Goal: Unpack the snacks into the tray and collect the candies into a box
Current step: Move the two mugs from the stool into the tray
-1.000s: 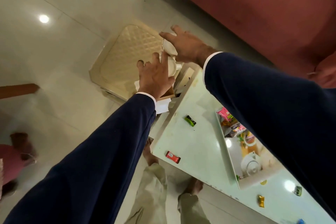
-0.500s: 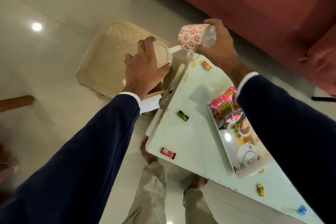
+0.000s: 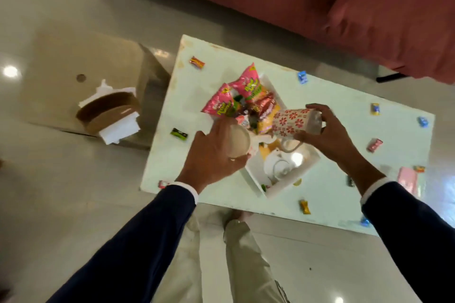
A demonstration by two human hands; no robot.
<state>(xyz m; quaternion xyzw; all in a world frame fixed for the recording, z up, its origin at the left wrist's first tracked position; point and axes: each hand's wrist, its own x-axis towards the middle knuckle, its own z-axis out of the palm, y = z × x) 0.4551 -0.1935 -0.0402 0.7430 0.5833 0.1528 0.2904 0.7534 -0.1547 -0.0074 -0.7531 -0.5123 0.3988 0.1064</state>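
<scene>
At left of frame, a brown box (image 3: 108, 115) sits on a stool. Centre, the left hand (image 3: 211, 155) grips a cream cup (image 3: 237, 140) over the white tray (image 3: 283, 187) holding pink snack packets (image 3: 242, 92). The right hand (image 3: 327, 130) grips a floral mug (image 3: 293, 122). Wrapped candies (image 3: 375, 109) lie scattered across the table (image 3: 344, 194).

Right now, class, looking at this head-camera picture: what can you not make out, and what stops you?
- Left hand: it covers most of the cup, so its pattern is hidden.
- Tray: the floral mug and right hand block its middle.
- Snack packets: printing too blurred to read.
- Candies: too small to identify brands.
- Sofa: cut off by the top edge.
</scene>
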